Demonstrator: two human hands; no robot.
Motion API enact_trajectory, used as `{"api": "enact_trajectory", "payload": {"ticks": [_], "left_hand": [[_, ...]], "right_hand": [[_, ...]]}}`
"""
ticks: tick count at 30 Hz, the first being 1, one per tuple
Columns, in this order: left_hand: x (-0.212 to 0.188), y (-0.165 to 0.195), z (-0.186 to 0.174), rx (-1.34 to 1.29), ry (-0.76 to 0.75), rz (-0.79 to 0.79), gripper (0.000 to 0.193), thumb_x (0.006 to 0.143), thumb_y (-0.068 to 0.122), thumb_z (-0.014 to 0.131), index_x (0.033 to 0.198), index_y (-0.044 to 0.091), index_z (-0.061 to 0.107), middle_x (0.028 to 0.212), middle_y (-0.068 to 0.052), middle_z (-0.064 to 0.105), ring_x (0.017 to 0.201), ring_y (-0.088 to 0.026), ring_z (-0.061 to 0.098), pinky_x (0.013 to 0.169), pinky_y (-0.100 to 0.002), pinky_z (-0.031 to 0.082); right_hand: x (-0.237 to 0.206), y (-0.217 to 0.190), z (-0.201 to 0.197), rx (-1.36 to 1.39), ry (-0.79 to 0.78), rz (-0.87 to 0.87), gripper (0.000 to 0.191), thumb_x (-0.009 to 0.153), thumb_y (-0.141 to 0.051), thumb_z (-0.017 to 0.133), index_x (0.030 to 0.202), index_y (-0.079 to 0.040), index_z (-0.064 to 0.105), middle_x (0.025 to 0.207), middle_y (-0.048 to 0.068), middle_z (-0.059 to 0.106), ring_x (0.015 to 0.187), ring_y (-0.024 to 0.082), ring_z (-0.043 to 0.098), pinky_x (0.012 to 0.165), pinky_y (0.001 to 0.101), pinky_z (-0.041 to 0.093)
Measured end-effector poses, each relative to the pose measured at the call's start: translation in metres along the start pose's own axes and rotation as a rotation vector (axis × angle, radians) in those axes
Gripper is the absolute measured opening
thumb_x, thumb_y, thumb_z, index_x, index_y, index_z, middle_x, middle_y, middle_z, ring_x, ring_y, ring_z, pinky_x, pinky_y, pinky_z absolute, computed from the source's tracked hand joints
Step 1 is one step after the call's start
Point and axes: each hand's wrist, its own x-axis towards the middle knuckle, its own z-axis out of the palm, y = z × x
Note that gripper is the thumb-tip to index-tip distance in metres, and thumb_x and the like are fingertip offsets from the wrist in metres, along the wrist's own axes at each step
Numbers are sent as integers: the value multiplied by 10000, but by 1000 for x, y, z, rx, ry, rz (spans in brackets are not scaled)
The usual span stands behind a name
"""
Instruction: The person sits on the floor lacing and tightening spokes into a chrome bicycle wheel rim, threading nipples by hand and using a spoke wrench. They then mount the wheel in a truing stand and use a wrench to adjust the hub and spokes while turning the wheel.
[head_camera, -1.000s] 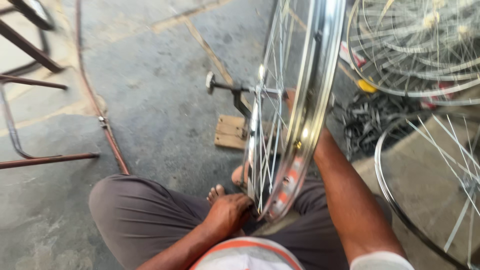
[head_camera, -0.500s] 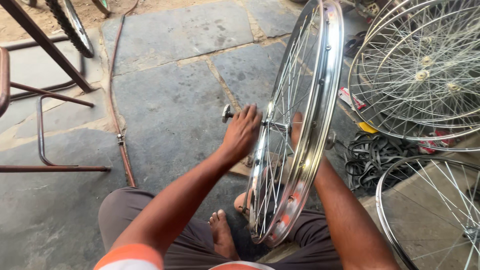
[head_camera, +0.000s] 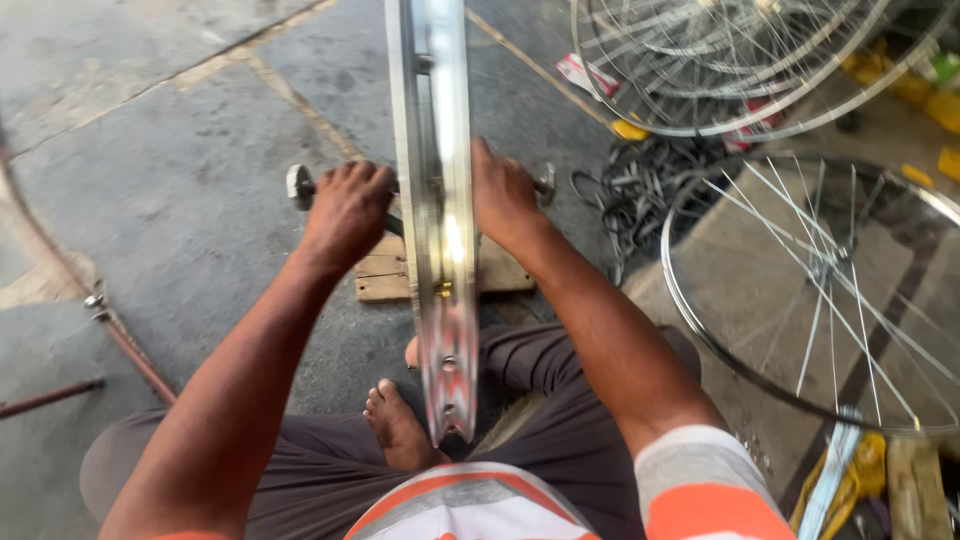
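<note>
Wheel rim (head_camera: 437, 200) edge-on between left hand (head_camera: 345, 205), right hand (head_camera: 503, 195).

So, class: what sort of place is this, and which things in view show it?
Probably a bicycle wheel workshop: an upright shiny metal wheel rim held at its axle, spoked silver wheels stacked behind, and a heap of black spokes on the stone floor.
</note>
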Motion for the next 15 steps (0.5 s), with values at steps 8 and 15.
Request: {"api": "enact_trajectory", "payload": {"ticks": [8, 15], "left_hand": [[8, -13, -20, 46, -6, 116, 264, 997, 144, 552, 1226, 55, 647, 1173, -163, 668, 1107, -335, 635, 971, -546, 482], [22, 56, 30, 37, 26, 174, 279, 994, 161, 559, 1240, 61, 645, 1188, -167, 665, 1113, -340, 635, 974, -540, 481]], "right_hand": [[-95, 50, -63, 343, 162, 111, 178, 857, -141, 820, 971, -30, 740, 941, 106, 741, 819, 192, 735, 718, 330, 583], [-297, 223, -82, 245, 575, 969, 159, 956, -132, 770, 933, 15, 715, 794, 105, 712, 702, 181, 633, 655, 353, 525]]}}
